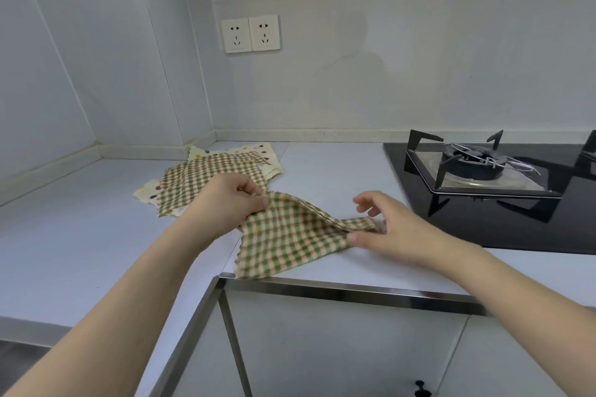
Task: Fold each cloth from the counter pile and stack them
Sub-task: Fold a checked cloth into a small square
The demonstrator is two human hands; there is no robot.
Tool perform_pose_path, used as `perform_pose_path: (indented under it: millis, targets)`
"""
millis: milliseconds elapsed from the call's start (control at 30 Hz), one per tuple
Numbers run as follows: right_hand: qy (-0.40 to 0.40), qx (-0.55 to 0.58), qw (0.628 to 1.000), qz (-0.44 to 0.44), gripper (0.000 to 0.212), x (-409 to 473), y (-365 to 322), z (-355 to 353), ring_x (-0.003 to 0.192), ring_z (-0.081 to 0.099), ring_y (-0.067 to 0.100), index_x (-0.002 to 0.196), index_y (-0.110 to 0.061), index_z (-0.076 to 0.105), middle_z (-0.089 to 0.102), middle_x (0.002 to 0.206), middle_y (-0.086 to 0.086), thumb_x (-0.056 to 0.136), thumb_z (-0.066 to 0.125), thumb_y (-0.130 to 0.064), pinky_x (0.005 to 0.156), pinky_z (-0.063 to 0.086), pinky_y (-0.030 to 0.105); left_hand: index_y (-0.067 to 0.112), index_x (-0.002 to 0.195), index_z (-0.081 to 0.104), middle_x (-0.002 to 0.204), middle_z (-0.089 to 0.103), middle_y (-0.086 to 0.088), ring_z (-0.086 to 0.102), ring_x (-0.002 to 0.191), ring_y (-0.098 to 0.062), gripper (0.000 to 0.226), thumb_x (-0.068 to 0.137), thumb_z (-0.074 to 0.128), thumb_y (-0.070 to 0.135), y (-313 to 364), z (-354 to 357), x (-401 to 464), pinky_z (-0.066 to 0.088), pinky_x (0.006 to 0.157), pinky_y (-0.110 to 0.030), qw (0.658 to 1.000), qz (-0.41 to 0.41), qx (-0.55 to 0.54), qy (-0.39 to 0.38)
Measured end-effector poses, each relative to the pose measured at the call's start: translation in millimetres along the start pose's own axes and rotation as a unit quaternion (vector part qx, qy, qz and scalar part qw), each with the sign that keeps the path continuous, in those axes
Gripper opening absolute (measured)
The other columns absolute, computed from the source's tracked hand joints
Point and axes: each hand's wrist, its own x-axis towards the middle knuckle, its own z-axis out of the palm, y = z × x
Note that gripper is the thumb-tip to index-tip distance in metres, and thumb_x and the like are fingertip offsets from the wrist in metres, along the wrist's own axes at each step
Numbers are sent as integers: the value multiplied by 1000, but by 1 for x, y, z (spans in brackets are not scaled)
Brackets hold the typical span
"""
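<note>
- as a person works at a kitchen corner, the left hand (pixel 230 203) pinches one raised corner of a green checked cloth (pixel 290 235) between thumb and curled fingers, while the right hand (pixel 383 229) pins the opposite end to the counter (pixel 80 235) under its thumb, the other fingers spread loosely above.
- the cloth sags between the two hands, its near edge lying at the counter's metal-trimmed front lip (pixel 354 292).
- judged from this, the fold goes best if the lifted corner is carried across to meet the held end, edges matched before the crease is pressed flat.
- the pile (pixel 206 184) waits just behind the left hand: another checked cloth on top of a cream dotted cloth (pixel 258 151), both unfolded; no folded stack is visible.
- pale counter runs into a corner of plain white walls; a twin wall socket (pixel 250 33) sits above, and a black gas hob (pixel 483 177) lies to the right, near the right hand.
</note>
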Motion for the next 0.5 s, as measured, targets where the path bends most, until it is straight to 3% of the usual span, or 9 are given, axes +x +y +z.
perform_pose_path:
  millis: [67, 200, 300, 367, 433, 500]
  targets:
    - [-10, -85, 995, -41, 59, -1, -2, 5, 112, 42, 6, 124, -33, 45, 47, 118, -17, 75, 70, -55, 95, 38, 26, 7, 84, 68, 50, 57, 6, 53, 50, -9, 9, 86, 72, 14, 0, 1, 1, 46, 47, -21, 1000, 1, -1, -2]
    - [52, -112, 990, -64, 17, 6, -5, 4, 98, 53, 12, 96, -24, 62, 60, 100, -10, 85, 67, -36, 82, 42, 27, 6, 86, 67, 54, 58, 1, 55, 56, -16, 10, 88, 69, 16, -3, 1, 2, 52, 55, -29, 1000, -6, 13, -15]
    - [115, 14, 993, -11, 9, 10, -3, -2, 71, 57, 8, 84, -19, 68, 65, 78, -8, 85, 70, -28, 62, 42, 22, 8, 88, 68, 70, 63, -9, 56, 61, -19, 17, 92, 64, 23, -5, 1, 1, 51, 59, -32, 998, -18, 50, -27]
    - [120, 146, 982, 22, 6, 12, -2, -8, 69, 62, 11, 80, -18, 70, 69, 75, -4, 83, 73, -22, 67, 49, 25, 9, 86, 69, 74, 62, -9, 53, 61, -17, 20, 95, 59, 26, -5, 1, 0, 48, 56, -30, 996, -18, 80, -30]
    - [116, 290, 949, 44, 5, 14, -3, -15, 78, 66, 15, 83, -13, 71, 72, 83, 2, 86, 68, -16, 76, 51, 26, 11, 85, 68, 73, 62, -9, 50, 60, -16, 19, 95, 60, 25, -4, 2, -1, 44, 55, -29, 995, -5, 96, -17]
    - [109, 376, 917, 69, 11, 18, -3, -23, 79, 63, 16, 91, -7, 69, 70, 87, 4, 92, 59, -13, 76, 50, 25, 11, 83, 68, 74, 65, -16, 52, 60, -18, 16, 93, 63, 23, -1, 2, -2, 45, 57, -31, 997, 17, 77, 9]
